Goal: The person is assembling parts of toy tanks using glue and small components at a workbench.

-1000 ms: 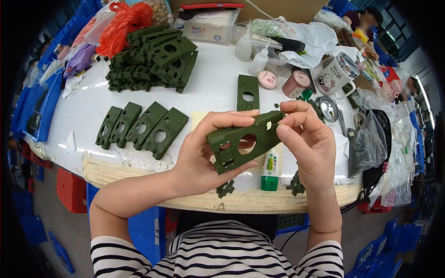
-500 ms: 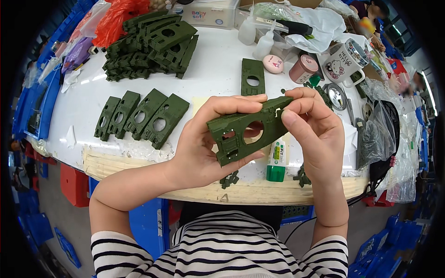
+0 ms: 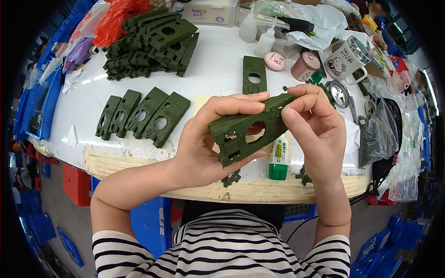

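Observation:
A dark green plastic toy tank hull [image 3: 274,121] with a round hole is held tilted above the table. My left hand [image 3: 197,134] grips its left side, fingers over the upper edge and thumb below. At its right end, my right hand [image 3: 320,129] pinches the edge between thumb and fingers. Whether a small part sits under those fingertips is hidden. Small pale spots show on the hull near the thumb. Another hull [image 3: 255,67] lies just beyond my hands. A green-and-white glue bottle [image 3: 279,162] lies below the held hull, and small green parts [image 3: 231,179] lie near the table edge.
Several matching hulls [image 3: 168,118] lie in a row at the left, with a heaped pile [image 3: 153,46] behind. Two dropper bottles [image 3: 265,42], a pink tin [image 3: 306,66] and a white mug [image 3: 342,62] stand at the back right. Plastic bags [image 3: 380,134] crowd the right edge.
Both hands keep their hold on the hull. The pale marks beside my right thumb show less than before. The whole view has shifted slightly.

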Demonstrator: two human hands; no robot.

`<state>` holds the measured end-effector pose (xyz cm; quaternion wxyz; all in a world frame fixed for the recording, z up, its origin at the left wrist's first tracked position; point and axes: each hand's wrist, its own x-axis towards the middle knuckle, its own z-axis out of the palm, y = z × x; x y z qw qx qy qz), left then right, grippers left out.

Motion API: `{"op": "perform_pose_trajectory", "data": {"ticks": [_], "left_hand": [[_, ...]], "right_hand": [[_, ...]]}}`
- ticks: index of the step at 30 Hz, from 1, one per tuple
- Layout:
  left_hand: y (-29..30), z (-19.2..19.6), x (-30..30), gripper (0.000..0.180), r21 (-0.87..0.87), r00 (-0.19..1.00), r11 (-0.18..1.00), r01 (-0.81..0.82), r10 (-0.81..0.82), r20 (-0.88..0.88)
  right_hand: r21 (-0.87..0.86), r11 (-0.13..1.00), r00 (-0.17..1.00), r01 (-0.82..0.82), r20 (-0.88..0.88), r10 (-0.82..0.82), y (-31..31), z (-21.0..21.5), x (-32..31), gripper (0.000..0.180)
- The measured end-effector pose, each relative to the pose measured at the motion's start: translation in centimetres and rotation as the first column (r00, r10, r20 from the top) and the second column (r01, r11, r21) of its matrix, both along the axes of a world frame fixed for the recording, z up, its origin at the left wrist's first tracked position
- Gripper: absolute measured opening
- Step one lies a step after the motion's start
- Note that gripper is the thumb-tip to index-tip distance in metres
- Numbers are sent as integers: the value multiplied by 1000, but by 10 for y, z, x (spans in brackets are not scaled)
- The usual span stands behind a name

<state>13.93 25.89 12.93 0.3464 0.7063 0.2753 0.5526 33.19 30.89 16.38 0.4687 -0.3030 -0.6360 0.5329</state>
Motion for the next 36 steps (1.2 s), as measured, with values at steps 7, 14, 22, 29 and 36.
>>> {"op": "perform_pose_trajectory", "data": {"ticks": [7,14,22,29,36], "left_hand": [[0,-3,4,56,27,996,999,-48,45,83],[0,-2,4,56,45,996,997,-58,55,75],[3,-3,-2,63,84,998,996,-14,20,-60],[3,-4,3,58,-67,978,995,75,-60,201],[13,6,-14,66,-283,960,934,215,-150,236]], "right_hand": [[13,999,999,-38,-16,38,2,-2,0,7],[24,999,999,-46,-20,47,2,-4,-2,7],[35,997,997,-66,-32,67,2,-6,-1,6],[60,996,998,-70,-6,70,3,-6,2,8],[-30,996,991,-88,-100,85,-1,7,4,10]]}}
